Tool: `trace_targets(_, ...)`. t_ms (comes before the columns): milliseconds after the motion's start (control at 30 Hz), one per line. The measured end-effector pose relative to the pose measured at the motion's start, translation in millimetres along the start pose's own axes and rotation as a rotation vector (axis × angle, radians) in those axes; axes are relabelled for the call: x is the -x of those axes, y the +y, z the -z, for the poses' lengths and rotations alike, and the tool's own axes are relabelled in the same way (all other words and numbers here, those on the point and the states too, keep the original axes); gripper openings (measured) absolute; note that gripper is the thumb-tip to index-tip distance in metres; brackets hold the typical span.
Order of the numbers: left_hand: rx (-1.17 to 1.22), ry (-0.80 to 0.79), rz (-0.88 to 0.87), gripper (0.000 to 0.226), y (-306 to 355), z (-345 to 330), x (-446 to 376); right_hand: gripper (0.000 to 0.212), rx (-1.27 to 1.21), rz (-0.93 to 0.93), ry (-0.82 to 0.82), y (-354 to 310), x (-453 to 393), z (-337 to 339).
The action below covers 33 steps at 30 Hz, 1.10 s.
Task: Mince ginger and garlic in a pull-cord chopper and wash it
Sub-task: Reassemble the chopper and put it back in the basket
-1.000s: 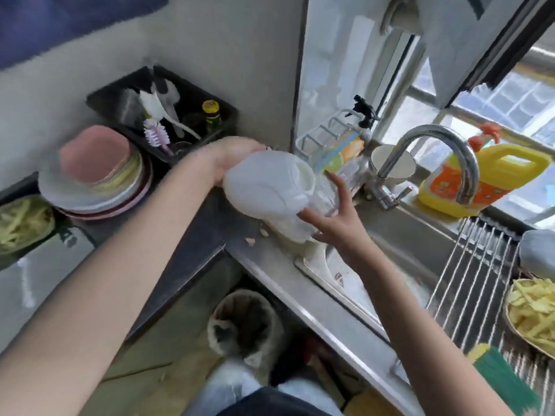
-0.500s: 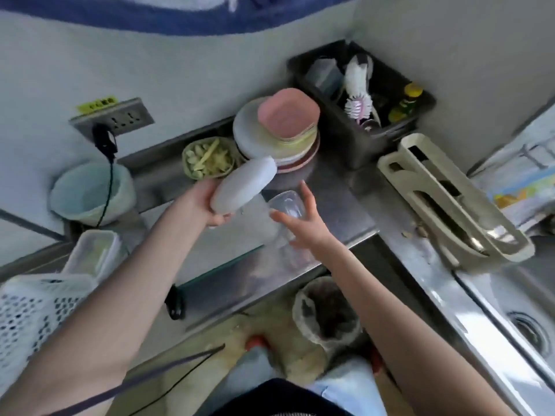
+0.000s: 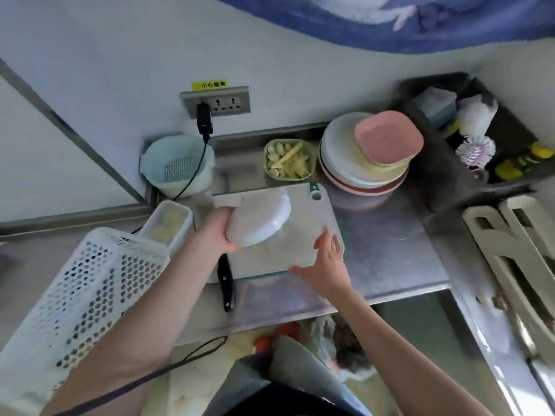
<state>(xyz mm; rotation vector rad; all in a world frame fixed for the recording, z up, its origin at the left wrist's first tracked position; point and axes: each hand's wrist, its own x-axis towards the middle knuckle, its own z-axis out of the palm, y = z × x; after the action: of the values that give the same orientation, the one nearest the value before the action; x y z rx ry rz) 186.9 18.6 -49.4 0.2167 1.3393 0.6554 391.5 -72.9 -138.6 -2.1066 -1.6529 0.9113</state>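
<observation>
1. Blur softens the whole view, and the clear bowl under the white domed plastic chopper lid (image 3: 259,220) is hard to make out — only a faint pale smear below the lid over the white rectangular cutting board (image 3: 303,232).
2. The black-handled knife (image 3: 225,283) lies at the board's near-left corner; its blade is hidden under the left hand (image 3: 217,232).
3. The lid is tilted above the board's left half, its long axis running from near-left to far-right, rim edge toward the far right.
4. The left hand grips the lid's near end, fingers curled round it.
5. The right hand (image 3: 329,262) hovers over the board's near-right corner with fingers spread and straight — holding nothing.
6. Beyond the board's far edge sits a small green square dish of garlic cloves and ginger strips (image 3: 289,159).
</observation>
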Motion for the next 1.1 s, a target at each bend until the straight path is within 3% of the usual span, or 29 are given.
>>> trace_targets(67, -0.071, 0.003, -0.07, 0.023, -3.8, -8.6, -3.7, 0.09, 0.068, 0.017, -0.11, 0.5, -11.1, -3.1)
trace_targets(167, -0.237, 0.133, -0.234, 0.022, -6.9, -21.4, -8.6, 0.076, 0.131, 0.088, -0.174, -0.8, -15.9, 5.2)
trace_targets(267, -0.455, 0.266, -0.47, 0.012, -9.8, -29.5, -17.6, 0.057, -0.321, 0.094, 0.125, -9.0, -9.8, 35.3)
trace_targets(333, -0.574, 0.31, -0.606, 0.018, -14.9, -35.3, -24.3, 0.039, -0.574, 0.127, 0.304, -26.5, -14.7, 58.4)
trace_targets(433, -0.645, 0.359, -0.724, 0.016, -24.3, -44.8, -24.0, 0.021, -0.519, 0.283, 0.206, -66.1, -27.8, 85.9)
trace_targets(467, -0.671, 0.375, -0.76, 0.014, -26.2, -47.3, -22.2, 0.028, -0.415, 0.363, 0.156, -75.7, -31.1, 90.1)
trace_targets(533, -0.68, 0.389, -0.819, 0.018, -28.8, -51.3, -20.1, 0.063, -0.22, 0.434, -0.017, -87.5, -31.5, 90.5)
trace_targets(600, -0.657, 0.426, -0.818, 0.025, -29.5, -55.4, -17.3, 0.107, -0.055, 0.408, -0.176, -89.3, -26.4, 82.9)
trace_targets(667, -0.657, 0.428, -0.829, 0.028, -31.1, -59.8, -15.0, 0.132, 0.031, 0.385, -0.2, -84.6, -25.0, 72.2)
trace_targets(800, -0.651, 0.366, -0.856, 0.03, -31.8, -65.9, -13.7, 0.136, 0.191, 0.462, -0.112, -75.7, -29.5, 58.6)
trace_targets(867, -0.71, 0.356, -0.861, 0.03, -26.1, -68.4, -13.8, 0.137, 0.186, 0.408, -0.072, -70.5, -30.8, 57.9)
trace_targets(1000, -0.716, 0.334, -0.939, 0.02, 3.5, -57.6, -14.5, 0.138, 0.157, 0.214, 0.018, -26.4, -34.4, 74.6)
trace_targets(1100, -0.985, 0.39, -1.022, 0.029, 24.3, -42.4, -17.3, 0.131, 0.212, -0.125, -0.006, 11.7, -54.3, 91.4)
